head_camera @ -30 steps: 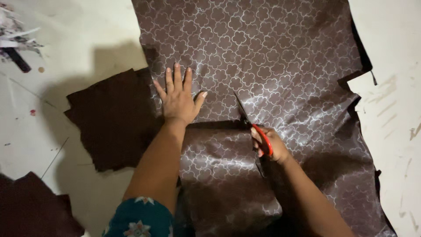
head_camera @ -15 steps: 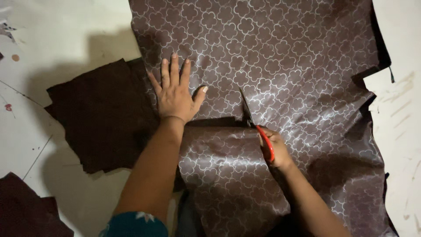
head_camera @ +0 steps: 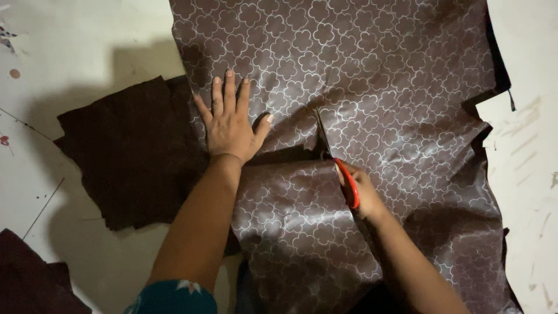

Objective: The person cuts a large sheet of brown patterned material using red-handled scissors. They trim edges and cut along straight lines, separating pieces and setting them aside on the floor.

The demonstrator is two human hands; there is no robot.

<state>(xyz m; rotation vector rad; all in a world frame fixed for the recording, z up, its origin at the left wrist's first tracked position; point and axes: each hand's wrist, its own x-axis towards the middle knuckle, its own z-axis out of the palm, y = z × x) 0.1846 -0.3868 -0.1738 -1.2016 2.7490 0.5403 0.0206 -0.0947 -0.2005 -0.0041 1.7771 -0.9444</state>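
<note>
Dark scrap just beside patterned cloth

Pale scuffed floor with stains and scratch marks, dim light from above, soft shadows at left

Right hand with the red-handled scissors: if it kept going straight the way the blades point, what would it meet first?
The right hand aims the scissors up the picture, so only more of the brown flower-patterned fabric lies ahead. Nothing else appears in that line up to the frame's top edge.
</note>
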